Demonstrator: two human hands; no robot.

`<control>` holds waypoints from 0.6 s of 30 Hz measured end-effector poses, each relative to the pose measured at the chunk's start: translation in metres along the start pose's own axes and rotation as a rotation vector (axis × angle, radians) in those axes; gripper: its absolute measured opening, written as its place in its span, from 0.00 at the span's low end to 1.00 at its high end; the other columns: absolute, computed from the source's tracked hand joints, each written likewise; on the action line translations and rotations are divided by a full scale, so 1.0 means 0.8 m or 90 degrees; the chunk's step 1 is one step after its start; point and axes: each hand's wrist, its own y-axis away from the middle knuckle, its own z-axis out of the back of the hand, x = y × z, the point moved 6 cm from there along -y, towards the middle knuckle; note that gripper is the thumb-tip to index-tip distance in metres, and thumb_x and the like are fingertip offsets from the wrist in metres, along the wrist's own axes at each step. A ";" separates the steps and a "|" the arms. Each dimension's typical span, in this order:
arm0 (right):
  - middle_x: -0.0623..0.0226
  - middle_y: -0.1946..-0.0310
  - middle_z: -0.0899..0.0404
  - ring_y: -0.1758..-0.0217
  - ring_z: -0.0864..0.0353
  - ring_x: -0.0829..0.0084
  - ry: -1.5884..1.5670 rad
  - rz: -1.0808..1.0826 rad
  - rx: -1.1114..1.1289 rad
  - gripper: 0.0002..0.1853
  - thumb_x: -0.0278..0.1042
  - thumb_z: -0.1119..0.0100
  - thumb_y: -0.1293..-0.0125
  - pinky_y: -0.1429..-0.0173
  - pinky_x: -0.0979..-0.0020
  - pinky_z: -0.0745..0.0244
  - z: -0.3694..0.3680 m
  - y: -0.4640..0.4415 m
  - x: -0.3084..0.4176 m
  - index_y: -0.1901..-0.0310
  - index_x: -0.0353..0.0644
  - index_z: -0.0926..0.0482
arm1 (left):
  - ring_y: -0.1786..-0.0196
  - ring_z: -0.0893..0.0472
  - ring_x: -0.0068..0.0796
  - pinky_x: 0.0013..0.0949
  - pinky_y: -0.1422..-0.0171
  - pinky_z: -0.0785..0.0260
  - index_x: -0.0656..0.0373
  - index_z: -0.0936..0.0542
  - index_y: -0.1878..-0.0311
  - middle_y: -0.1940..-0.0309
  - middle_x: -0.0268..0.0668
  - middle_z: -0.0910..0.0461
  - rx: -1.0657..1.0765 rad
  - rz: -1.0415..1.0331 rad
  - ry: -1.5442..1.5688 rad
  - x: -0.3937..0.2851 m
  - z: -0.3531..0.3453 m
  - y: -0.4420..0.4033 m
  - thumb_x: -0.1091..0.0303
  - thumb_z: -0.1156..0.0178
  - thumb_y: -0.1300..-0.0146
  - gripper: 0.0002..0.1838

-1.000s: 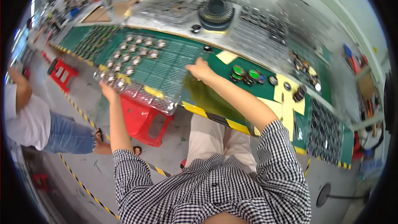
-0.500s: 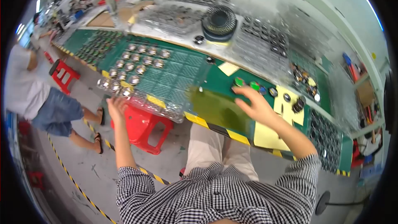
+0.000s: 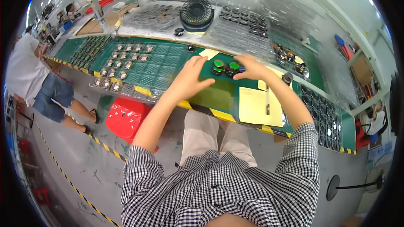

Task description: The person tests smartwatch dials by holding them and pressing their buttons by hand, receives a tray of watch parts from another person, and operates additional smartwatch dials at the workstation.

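Observation:
Several small round black parts with green tops point(image 3: 226, 68) sit in a cluster on the green mat. My right hand point(image 3: 254, 69) curves around the right side of this cluster, thumb and fingers apart. Its fingertips are at the rightmost parts; whether they touch, I cannot tell. My left hand point(image 3: 190, 80) hovers to the left of the cluster, open and holding nothing, fingers spread. A small yellow paper point(image 3: 209, 54) lies just beyond its fingertips. To the left, a clear compartment tray point(image 3: 158, 73) holds rows of shiny round parts point(image 3: 127, 64) in its left compartments.
Yellow sheets point(image 3: 257, 108) with a pen-like tool point(image 3: 268, 103) lie at right. A black fan point(image 3: 196, 14) and stacked clear trays point(image 3: 235, 38) stand behind. Black parts fill a tray point(image 3: 322, 120) at far right. A red stool point(image 3: 127, 118) and another person point(image 3: 40, 75) are left.
My left hand has come from the tray's front left corner to beside the green-topped parts. Those parts now sit closer together, with my right hand against their right side. The view has shifted.

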 end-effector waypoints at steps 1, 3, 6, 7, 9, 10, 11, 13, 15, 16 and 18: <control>0.43 0.37 0.31 0.32 0.35 0.47 0.016 -0.045 0.029 0.49 0.57 0.25 0.53 0.29 0.57 0.37 -0.005 -0.003 0.003 0.34 0.33 0.32 | 0.34 0.32 0.53 0.44 0.29 0.39 0.71 0.34 0.33 0.37 0.53 0.33 0.068 0.020 -0.033 0.031 -0.033 -0.029 0.55 0.29 0.45 0.43; 0.43 0.39 0.28 0.33 0.33 0.47 0.036 -0.092 -0.026 0.47 0.56 0.25 0.53 0.30 0.58 0.36 -0.018 -0.010 -0.006 0.37 0.32 0.29 | 0.31 0.34 0.57 0.44 0.27 0.40 0.71 0.37 0.30 0.33 0.59 0.37 0.236 0.085 -0.114 0.082 -0.093 -0.074 0.47 0.26 0.51 0.52; 0.44 0.44 0.25 0.36 0.30 0.47 -0.031 -0.139 -0.038 0.42 0.54 0.25 0.54 0.32 0.58 0.34 -0.030 -0.019 -0.021 0.42 0.32 0.25 | 0.32 0.33 0.58 0.45 0.28 0.38 0.71 0.35 0.31 0.34 0.61 0.36 0.296 0.136 -0.117 0.106 -0.130 -0.106 0.43 0.25 0.54 0.54; 0.45 0.46 0.24 0.37 0.30 0.47 -0.041 -0.132 -0.045 0.40 0.53 0.25 0.54 0.32 0.58 0.34 -0.032 -0.020 -0.022 0.43 0.32 0.24 | 0.33 0.32 0.58 0.46 0.30 0.37 0.70 0.34 0.32 0.35 0.61 0.35 0.284 0.124 -0.126 0.110 -0.137 -0.111 0.42 0.25 0.55 0.54; 0.46 0.49 0.23 0.40 0.28 0.47 -0.064 -0.117 -0.054 0.37 0.52 0.25 0.54 0.34 0.57 0.33 -0.037 -0.023 -0.026 0.47 0.32 0.22 | 0.36 0.30 0.57 0.46 0.32 0.35 0.68 0.32 0.33 0.37 0.60 0.33 0.295 0.125 -0.146 0.126 -0.153 -0.120 0.43 0.25 0.56 0.52; 0.47 0.51 0.23 0.42 0.27 0.48 -0.073 -0.091 -0.087 0.35 0.49 0.25 0.53 0.35 0.57 0.32 -0.035 -0.020 -0.023 0.47 0.33 0.22 | 0.38 0.29 0.56 0.46 0.33 0.34 0.67 0.30 0.34 0.38 0.59 0.32 0.320 0.137 -0.156 0.126 -0.156 -0.122 0.44 0.25 0.56 0.51; 0.47 0.51 0.23 0.42 0.27 0.48 -0.085 -0.083 -0.114 0.34 0.47 0.25 0.53 0.36 0.57 0.32 -0.032 -0.017 -0.023 0.47 0.34 0.22 | 0.39 0.28 0.55 0.46 0.35 0.33 0.66 0.29 0.34 0.39 0.59 0.31 0.345 0.149 -0.166 0.127 -0.160 -0.123 0.45 0.24 0.56 0.49; 0.47 0.51 0.24 0.43 0.27 0.47 -0.107 -0.067 -0.167 0.34 0.45 0.24 0.52 0.37 0.58 0.32 -0.022 -0.009 -0.020 0.46 0.35 0.24 | 0.43 0.26 0.53 0.45 0.37 0.32 0.65 0.28 0.37 0.42 0.56 0.29 0.275 0.127 -0.140 0.124 -0.153 -0.120 0.50 0.23 0.55 0.45; 0.51 0.51 0.26 0.42 0.27 0.50 -0.210 -0.073 -0.242 0.34 0.36 0.25 0.52 0.39 0.61 0.30 -0.003 0.014 -0.010 0.42 0.36 0.28 | 0.46 0.25 0.52 0.44 0.39 0.32 0.65 0.27 0.39 0.45 0.54 0.28 0.171 0.098 -0.097 0.107 -0.143 -0.112 0.56 0.23 0.54 0.40; 0.50 0.51 0.26 0.41 0.28 0.49 -0.275 -0.076 -0.274 0.35 0.35 0.25 0.52 0.38 0.61 0.30 0.007 0.025 -0.006 0.42 0.35 0.30 | 0.47 0.24 0.51 0.44 0.39 0.32 0.65 0.27 0.41 0.46 0.53 0.28 0.102 0.077 -0.069 0.086 -0.130 -0.109 0.59 0.23 0.53 0.38; 0.54 0.51 0.26 0.43 0.23 0.55 -0.344 -0.098 -0.307 0.35 0.26 0.31 0.46 0.41 0.64 0.27 0.016 0.053 0.003 0.38 0.35 0.36 | 0.52 0.21 0.43 0.38 0.46 0.27 0.64 0.27 0.43 0.49 0.49 0.29 -0.036 0.011 0.005 0.047 -0.113 -0.104 0.67 0.25 0.49 0.31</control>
